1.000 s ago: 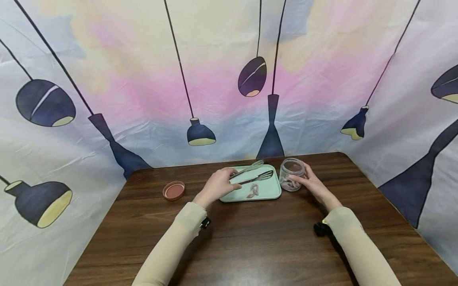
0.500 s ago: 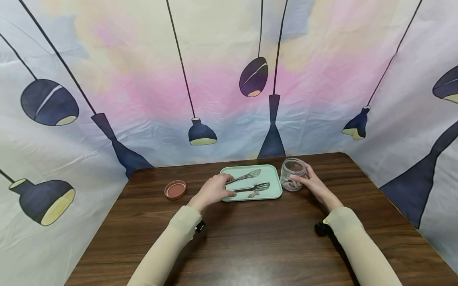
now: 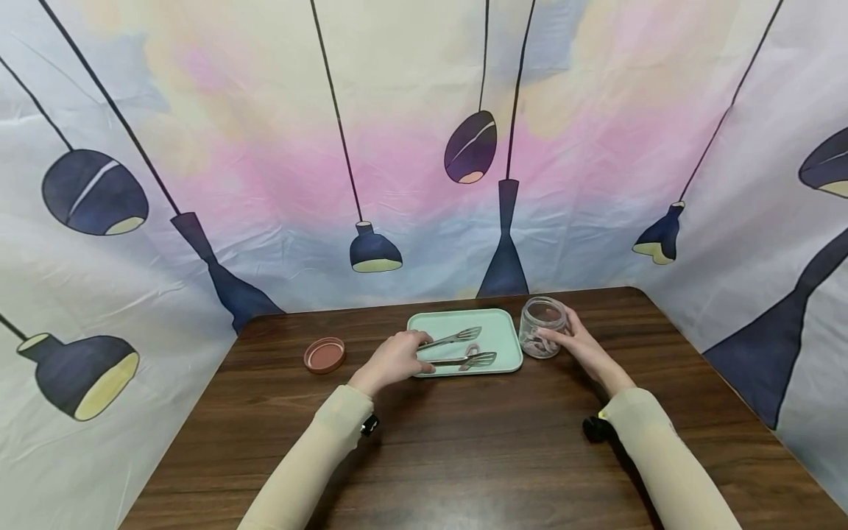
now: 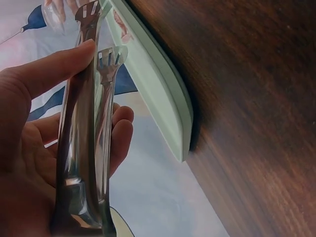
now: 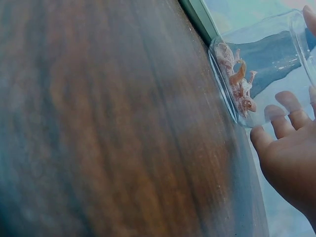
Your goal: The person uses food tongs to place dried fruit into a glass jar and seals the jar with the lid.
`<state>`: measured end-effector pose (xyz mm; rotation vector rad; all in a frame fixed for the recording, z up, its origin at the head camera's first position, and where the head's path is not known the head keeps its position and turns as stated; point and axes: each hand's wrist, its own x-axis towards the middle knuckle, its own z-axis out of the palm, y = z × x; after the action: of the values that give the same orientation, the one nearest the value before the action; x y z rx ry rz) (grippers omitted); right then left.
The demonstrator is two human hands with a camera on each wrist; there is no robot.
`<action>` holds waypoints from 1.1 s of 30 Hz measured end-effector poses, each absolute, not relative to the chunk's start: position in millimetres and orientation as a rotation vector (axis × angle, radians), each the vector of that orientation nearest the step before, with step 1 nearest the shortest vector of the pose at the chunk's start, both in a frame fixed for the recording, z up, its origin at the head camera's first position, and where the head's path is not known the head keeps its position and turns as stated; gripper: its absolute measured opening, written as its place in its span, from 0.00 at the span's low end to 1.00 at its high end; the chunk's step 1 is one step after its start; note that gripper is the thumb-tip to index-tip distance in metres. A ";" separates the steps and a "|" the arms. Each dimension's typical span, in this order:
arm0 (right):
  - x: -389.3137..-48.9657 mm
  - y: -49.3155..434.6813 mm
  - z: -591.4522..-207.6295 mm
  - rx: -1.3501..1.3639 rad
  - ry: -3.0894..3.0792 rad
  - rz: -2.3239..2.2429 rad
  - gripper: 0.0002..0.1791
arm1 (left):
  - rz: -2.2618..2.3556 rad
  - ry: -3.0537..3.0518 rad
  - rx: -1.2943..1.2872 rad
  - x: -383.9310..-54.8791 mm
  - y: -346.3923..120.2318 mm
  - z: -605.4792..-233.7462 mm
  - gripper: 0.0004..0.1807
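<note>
My left hand point(image 3: 392, 362) holds metal serving tongs point(image 4: 76, 133), thumb on one arm and fingers on the other. The slotted tips are spread apart over the pale green tray point(image 3: 433, 322). A small pale pink, wrinkled piece point(image 3: 472, 350) lies on the tray, partly covered by the tongs' nearer arm; I cannot tell whether they touch. To the tray's right, my right hand point(image 3: 586, 350) grips a clear glass jar point(image 3: 543, 324) from its right side. The jar is lidless and stands upright on the table. Several similar pinkish pieces point(image 5: 238, 81) lie at its bottom.
A round reddish-brown lid point(image 3: 324, 355) lies on the dark wooden table point(image 3: 464, 449), left of the tray. Behind the table's far edge hangs a pastel cloth point(image 3: 411, 169) printed with dark lamps.
My left hand has moved slightly left and nearer, bringing the tongs' tips down over the pink piece. My right hand stays on the jar.
</note>
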<state>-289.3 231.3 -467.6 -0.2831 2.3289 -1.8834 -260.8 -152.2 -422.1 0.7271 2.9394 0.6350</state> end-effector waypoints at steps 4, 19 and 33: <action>-284.3 229.3 -459.9 -0.272 2.309 -1.884 0.53 | 0.643 2.944 0.727 -261.6 -152.7 -423.3 0.26; -296.3 233.7 -475.0 -0.267 2.324 -1.884 0.52 | 0.655 2.971 0.762 -260.7 -152.1 -425.4 0.20; -300.3 235.7 -482.3 -0.267 2.364 -1.872 0.52 | 0.677 2.989 0.794 -261.8 -149.0 -423.4 0.17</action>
<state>-300.3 235.7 -482.3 -0.2672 2.3639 -1.8724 -261.8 -149.0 -423.4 0.7945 2.9893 0.6774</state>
